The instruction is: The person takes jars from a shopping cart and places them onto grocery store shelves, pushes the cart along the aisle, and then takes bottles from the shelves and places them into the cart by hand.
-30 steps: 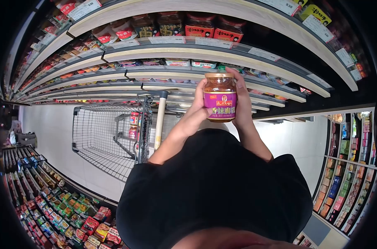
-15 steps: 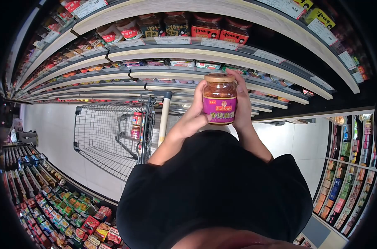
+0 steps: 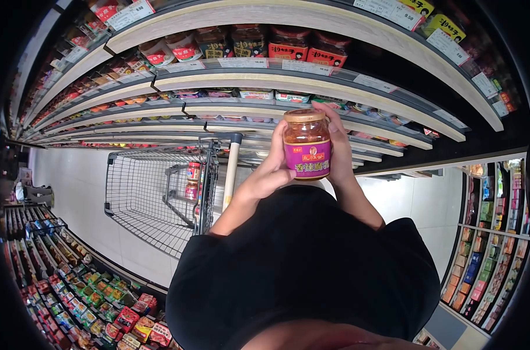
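Between my two hands is an upright glass sauce jar (image 3: 307, 146) with a gold lid and a purple label facing me. My left hand (image 3: 269, 166) grips its left side, the thumb near the bottom of the label. Around the right side curls my right hand (image 3: 339, 143), its fingertips up by the lid; part of its grip is hidden behind the glass. The jar is in front of my chest, before the shelves. To the left of my forearms stands a wire shopping cart (image 3: 145, 198), with several jars (image 3: 192, 181) at its handle end.
Tiered shelves (image 3: 247, 79) of jars and packets with price tags curve across the front. More packed shelves lie at the lower left (image 3: 90, 286) and at the right (image 3: 481, 251). The cart's pale handle (image 3: 232, 169) is close to my left arm. Pale tiled floor (image 3: 72, 198) shows around the cart.
The jar and both hands have sunk slightly in view, and the jar has tilted a little. Both hands keep their hold. The cart and shelves have barely shifted.
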`<state>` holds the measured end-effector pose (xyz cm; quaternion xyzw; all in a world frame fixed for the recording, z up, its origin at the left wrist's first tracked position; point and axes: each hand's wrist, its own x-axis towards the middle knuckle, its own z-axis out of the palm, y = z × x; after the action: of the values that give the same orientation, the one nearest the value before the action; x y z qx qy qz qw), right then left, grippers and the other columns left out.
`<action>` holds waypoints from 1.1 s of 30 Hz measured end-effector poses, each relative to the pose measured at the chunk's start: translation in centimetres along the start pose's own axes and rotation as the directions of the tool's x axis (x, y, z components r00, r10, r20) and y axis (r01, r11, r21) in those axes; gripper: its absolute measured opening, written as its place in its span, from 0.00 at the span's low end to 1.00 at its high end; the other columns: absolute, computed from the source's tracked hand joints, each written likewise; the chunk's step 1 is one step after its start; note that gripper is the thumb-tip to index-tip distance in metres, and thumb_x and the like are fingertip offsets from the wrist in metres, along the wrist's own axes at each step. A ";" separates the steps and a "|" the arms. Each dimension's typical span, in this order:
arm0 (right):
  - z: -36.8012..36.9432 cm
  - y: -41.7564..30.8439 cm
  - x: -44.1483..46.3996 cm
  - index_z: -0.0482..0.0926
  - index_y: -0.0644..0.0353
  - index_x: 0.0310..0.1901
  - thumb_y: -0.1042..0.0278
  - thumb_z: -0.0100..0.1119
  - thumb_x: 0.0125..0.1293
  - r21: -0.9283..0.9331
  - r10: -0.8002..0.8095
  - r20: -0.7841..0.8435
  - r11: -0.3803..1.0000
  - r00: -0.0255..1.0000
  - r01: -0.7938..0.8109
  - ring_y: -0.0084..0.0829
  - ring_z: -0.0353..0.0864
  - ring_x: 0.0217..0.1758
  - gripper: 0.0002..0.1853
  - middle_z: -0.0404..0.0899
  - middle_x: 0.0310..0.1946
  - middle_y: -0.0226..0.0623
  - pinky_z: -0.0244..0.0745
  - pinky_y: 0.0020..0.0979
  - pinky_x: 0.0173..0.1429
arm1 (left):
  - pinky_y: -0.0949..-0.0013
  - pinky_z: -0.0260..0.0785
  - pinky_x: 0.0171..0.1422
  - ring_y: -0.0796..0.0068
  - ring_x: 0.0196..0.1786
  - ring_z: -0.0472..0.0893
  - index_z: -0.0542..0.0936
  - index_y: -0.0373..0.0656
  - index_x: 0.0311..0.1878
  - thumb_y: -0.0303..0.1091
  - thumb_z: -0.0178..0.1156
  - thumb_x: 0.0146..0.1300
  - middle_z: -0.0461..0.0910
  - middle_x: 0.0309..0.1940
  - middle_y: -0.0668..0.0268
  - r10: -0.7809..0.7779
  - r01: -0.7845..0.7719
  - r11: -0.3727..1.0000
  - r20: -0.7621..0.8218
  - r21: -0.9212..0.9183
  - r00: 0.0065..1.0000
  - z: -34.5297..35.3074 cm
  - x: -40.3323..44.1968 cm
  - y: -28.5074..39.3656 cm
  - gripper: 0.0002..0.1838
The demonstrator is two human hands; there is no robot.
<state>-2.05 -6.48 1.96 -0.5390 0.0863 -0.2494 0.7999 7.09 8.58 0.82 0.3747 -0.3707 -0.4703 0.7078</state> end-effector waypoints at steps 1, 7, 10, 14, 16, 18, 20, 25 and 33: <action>0.1 -0.1 0.0 0.64 0.63 0.70 0.50 0.42 0.77 -0.014 -0.007 0.007 1.000 1.000 0.007 0.30 0.71 0.66 0.29 0.70 0.63 0.42 0.65 0.31 0.71 | 0.62 0.35 0.81 0.62 0.82 0.40 0.28 0.40 0.78 0.26 0.53 0.50 0.38 0.79 0.54 -0.016 0.016 1.000 -0.035 -0.001 0.999 0.2 0.0 0.0 0.57; 0.1 -0.3 0.0 0.65 0.63 0.69 0.51 0.42 0.78 -0.101 -0.049 -0.020 0.994 0.999 0.047 0.28 0.72 0.63 0.28 0.70 0.61 0.40 0.66 0.29 0.68 | 0.61 0.33 0.81 0.62 0.82 0.40 0.30 0.37 0.79 0.30 0.53 0.53 0.39 0.79 0.52 0.017 -0.014 0.999 -0.065 0.045 0.998 -0.7 0.6 -1.3 0.55; 0.3 -0.4 0.0 0.65 0.62 0.69 0.51 0.41 0.78 -0.119 -0.055 -0.023 0.992 0.998 0.052 0.28 0.72 0.63 0.27 0.71 0.61 0.40 0.65 0.29 0.68 | 0.60 0.39 0.81 0.61 0.81 0.46 0.32 0.39 0.79 0.33 0.54 0.52 0.44 0.78 0.52 0.033 -0.028 0.998 -0.080 0.059 0.996 -1.0 0.6 -1.8 0.55; 0.6 -0.7 0.0 0.66 0.62 0.69 0.51 0.41 0.78 -0.121 -0.051 -0.031 0.992 0.998 0.047 0.28 0.73 0.62 0.27 0.71 0.60 0.40 0.66 0.28 0.68 | 0.62 0.31 0.81 0.62 0.82 0.38 0.29 0.36 0.78 0.29 0.52 0.52 0.37 0.80 0.52 0.039 -0.040 0.995 0.008 0.090 0.999 -1.9 0.5 -1.8 0.55; 0.5 -0.6 0.0 0.66 0.62 0.69 0.51 0.41 0.78 -0.115 -0.044 -0.032 0.993 0.999 0.040 0.28 0.73 0.62 0.27 0.71 0.60 0.41 0.66 0.28 0.67 | 0.62 0.32 0.81 0.62 0.82 0.38 0.29 0.37 0.78 0.29 0.53 0.52 0.37 0.80 0.52 0.034 -0.035 0.997 0.025 0.063 0.999 -1.6 0.4 -1.2 0.56; 0.5 -0.6 0.1 0.66 0.62 0.69 0.51 0.41 0.78 -0.109 -0.037 -0.033 0.993 0.999 0.033 0.28 0.73 0.62 0.27 0.71 0.60 0.41 0.66 0.29 0.67 | 0.63 0.32 0.81 0.62 0.82 0.38 0.28 0.37 0.78 0.28 0.53 0.52 0.37 0.80 0.52 0.027 -0.029 0.999 0.043 0.036 0.999 -1.3 0.3 -0.8 0.56; 0.4 -0.4 0.1 0.66 0.62 0.69 0.51 0.40 0.78 -0.130 -0.055 -0.027 0.990 0.998 0.051 0.28 0.74 0.62 0.27 0.71 0.61 0.42 0.67 0.29 0.67 | 0.63 0.33 0.81 0.62 0.82 0.39 0.27 0.38 0.78 0.28 0.54 0.53 0.36 0.80 0.53 -0.011 0.013 0.994 -0.020 0.111 1.000 -1.1 0.2 -0.8 0.57; 0.8 -0.4 0.0 0.66 0.62 0.69 0.53 0.40 0.77 -0.137 -0.054 -0.028 0.989 0.998 0.050 0.28 0.72 0.62 0.26 0.71 0.61 0.41 0.66 0.29 0.67 | 0.62 0.35 0.81 0.61 0.82 0.40 0.28 0.39 0.79 0.31 0.54 0.57 0.38 0.80 0.52 -0.006 0.007 0.999 -0.035 0.041 0.999 -1.5 0.2 -1.5 0.55; 0.9 -0.1 -0.1 0.65 0.64 0.69 0.51 0.40 0.77 -0.182 -0.070 -0.034 0.981 0.997 0.063 0.29 0.71 0.65 0.28 0.70 0.63 0.41 0.65 0.29 0.69 | 0.61 0.36 0.81 0.61 0.82 0.41 0.28 0.39 0.79 0.31 0.53 0.58 0.38 0.80 0.51 0.008 -0.008 1.000 -0.021 -0.028 1.000 -1.8 -0.2 -1.6 0.54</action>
<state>-1.76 -5.71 2.38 -0.6068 0.1066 -0.2778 0.7371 7.95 8.66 -1.44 0.3681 -0.3581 -0.4687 0.7188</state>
